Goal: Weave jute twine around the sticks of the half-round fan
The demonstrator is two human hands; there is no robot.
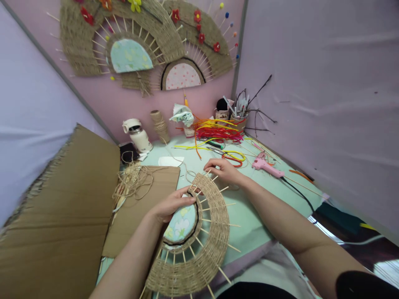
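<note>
cardboard (pixel 71 211) left, glue gun (pixel 268 167) right, fan (pixel 217 224) between

Craft workspace: glue gun (pixel 268 165), scissors (pixel 232 156), twine spool (pixel 159 126).

No words, labels, brands, numbers or signs can be read. Small dark marks are seen low on the white flask (pixel 141 138), and faint reddish print is shown on the small pale container (pixel 188 131) under the crumpled cloth, but neither can be made out. Dark printed shapes are also carried by the pale pot (pixel 222 117) beside the holder of twigs (pixel 238 123), too small and blurred to be told as letters or pictures.
</note>
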